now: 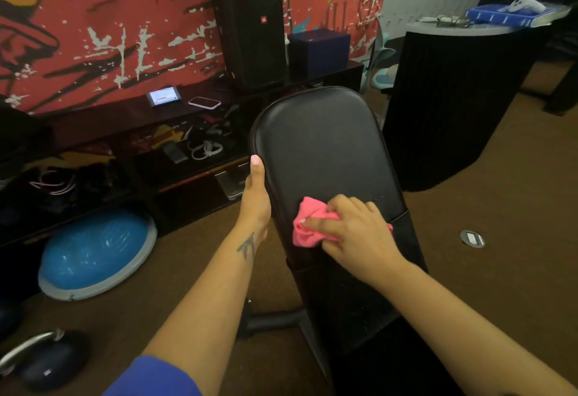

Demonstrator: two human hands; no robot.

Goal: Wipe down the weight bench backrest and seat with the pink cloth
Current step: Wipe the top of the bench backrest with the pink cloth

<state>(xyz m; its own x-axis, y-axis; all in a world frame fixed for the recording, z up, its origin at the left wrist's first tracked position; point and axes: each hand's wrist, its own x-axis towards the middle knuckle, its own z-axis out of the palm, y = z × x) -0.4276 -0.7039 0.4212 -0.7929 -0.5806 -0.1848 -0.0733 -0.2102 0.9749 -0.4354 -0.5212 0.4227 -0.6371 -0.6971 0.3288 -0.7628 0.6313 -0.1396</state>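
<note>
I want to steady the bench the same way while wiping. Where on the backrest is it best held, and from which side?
Grip the backrest by its rounded left edge, coming in from the left as the left hand does. That edge is bare and overhangs open floor, and it lies clear of the pink cloth under the right hand.

Two hands show: the left hand (257, 198) at frame centre and the right hand (359, 230) just right of it. There is one pink cloth (308, 226), one black backrest (322, 145), one blue balance dome (97, 255) at lower left, one phone (204, 102) and one small lit screen (164, 95) upper centre-left, and one tall speaker (250, 20) at top centre.
</note>
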